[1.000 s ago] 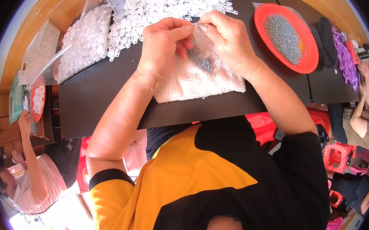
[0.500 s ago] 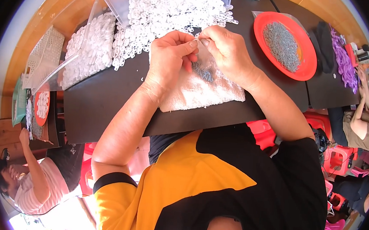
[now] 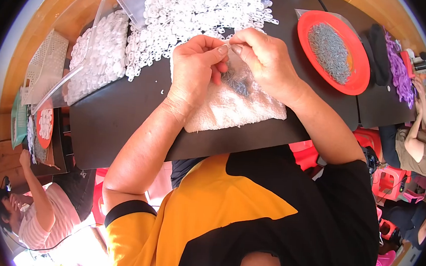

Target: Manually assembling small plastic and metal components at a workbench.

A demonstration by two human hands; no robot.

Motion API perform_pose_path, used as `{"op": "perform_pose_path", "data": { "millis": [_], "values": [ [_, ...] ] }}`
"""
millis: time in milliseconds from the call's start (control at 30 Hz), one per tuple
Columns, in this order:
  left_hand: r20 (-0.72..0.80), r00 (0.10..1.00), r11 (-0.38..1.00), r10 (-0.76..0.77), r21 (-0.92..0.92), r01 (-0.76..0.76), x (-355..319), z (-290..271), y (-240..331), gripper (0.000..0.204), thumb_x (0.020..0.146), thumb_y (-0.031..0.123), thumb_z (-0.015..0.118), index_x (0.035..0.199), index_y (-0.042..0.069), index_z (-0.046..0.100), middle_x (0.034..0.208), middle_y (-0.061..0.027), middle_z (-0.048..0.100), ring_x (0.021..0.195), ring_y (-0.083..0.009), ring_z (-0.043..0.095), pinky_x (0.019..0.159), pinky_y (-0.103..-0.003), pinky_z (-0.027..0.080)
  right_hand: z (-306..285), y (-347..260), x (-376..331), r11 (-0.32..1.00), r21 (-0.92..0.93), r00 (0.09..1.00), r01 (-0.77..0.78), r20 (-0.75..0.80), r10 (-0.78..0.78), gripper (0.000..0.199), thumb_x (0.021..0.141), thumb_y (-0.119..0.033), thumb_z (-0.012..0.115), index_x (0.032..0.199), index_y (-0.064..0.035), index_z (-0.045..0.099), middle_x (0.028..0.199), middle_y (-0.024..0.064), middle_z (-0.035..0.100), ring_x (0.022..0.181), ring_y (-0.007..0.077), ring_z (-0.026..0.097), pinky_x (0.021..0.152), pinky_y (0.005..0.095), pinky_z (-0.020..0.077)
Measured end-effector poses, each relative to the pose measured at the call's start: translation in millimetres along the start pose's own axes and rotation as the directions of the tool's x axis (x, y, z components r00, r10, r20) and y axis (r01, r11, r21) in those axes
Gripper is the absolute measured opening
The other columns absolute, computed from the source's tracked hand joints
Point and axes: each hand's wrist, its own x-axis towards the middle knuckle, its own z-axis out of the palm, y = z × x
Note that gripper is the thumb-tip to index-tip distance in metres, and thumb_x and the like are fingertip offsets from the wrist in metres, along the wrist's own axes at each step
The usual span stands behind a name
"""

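Over a pale towel (image 3: 234, 115) on the dark table, my left hand (image 3: 198, 65) and my right hand (image 3: 265, 57) meet with their fingertips almost touching. Thumb and forefinger of each are pinched together. Whatever lies between them is too small and too covered to make out. Below the fingers, a small heap of grey metal pieces (image 3: 237, 84) rests on the towel, partly hidden by my left hand. Just beyond my hands spreads a big pile of small white plastic pieces with holes (image 3: 197, 8).
To the right stands a red plate (image 3: 359, 79) of grey metal pieces. A clear bin (image 3: 53, 92) of white pieces sits at the left. Purple strips (image 3: 400, 72) lie far right. One person (image 3: 44, 210) sits at left, others (image 3: 414, 152) at right.
My view has shifted slightly, so the table and plate sit a little differently in the picture. Both hands keep the same pinch over the towel.
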Motion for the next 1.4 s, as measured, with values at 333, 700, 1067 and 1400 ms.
{"op": "perform_pose_path", "data": {
  "millis": [333,700,1067,1400],
  "values": [
    [0.023,1.0,0.999,-0.019,-0.034,0.019,-4,0,5,0.01,0.09,0.005,0.062,0.093,-0.004,0.062,0.077,-0.0078,0.063,0.062,-0.0124,0.057,0.051,-0.024,0.044,-1,1,2,0.993,0.016,0.993,0.114,-0.046,-0.113,0.011,0.083,0.002,0.058,0.093,-0.0034,0.058,0.081,0.0129,0.064,0.071,0.0323,0.064,0.061,0.0379,0.0502],
    [-0.032,0.993,0.993,0.114,0.024,-0.113,-7,5,-5,0.004,0.088,0.001,0.061,0.088,-0.002,0.062,0.074,-0.0032,0.061,0.059,-0.0074,0.054,0.044,-0.021,0.041,13,-6,-3,0.902,0.347,0.961,-0.258,-0.003,0.276,0.006,0.087,-0.003,0.057,0.089,0.0018,0.06,0.065,0.0092,0.061,0.058,0.0158,0.059,0.055,0.0302,0.0473],
    [-0.057,0.992,0.993,0.114,0.042,-0.111,-4,4,1,0.005,0.087,0.002,0.062,0.085,-0.002,0.063,0.07,-0.0031,0.06,0.056,-0.0081,0.053,0.045,-0.022,0.04,4,-14,-1,0.773,0.454,0.894,-0.443,0.166,0.416,0.011,0.096,-0.01,0.058,0.096,-0.0007,0.063,0.08,0.0001,0.062,0.073,0.0054,0.057,0.066,0.0206,0.0474],
    [-0.05,0.995,0.995,0.088,-0.05,-0.09,5,-11,3,0.013,0.088,0.009,0.063,0.091,-0.003,0.063,0.078,-0.008,0.062,0.06,-0.0126,0.056,0.05,-0.025,0.042,-42,65,47,0.94,-0.103,0.946,-0.325,-0.027,0.324,0.016,0.087,-0.011,0.064,0.101,-0.0054,0.069,0.083,0.0035,0.068,0.075,0.0107,0.061,0.066,0.0262,0.0474]
  ]
}}
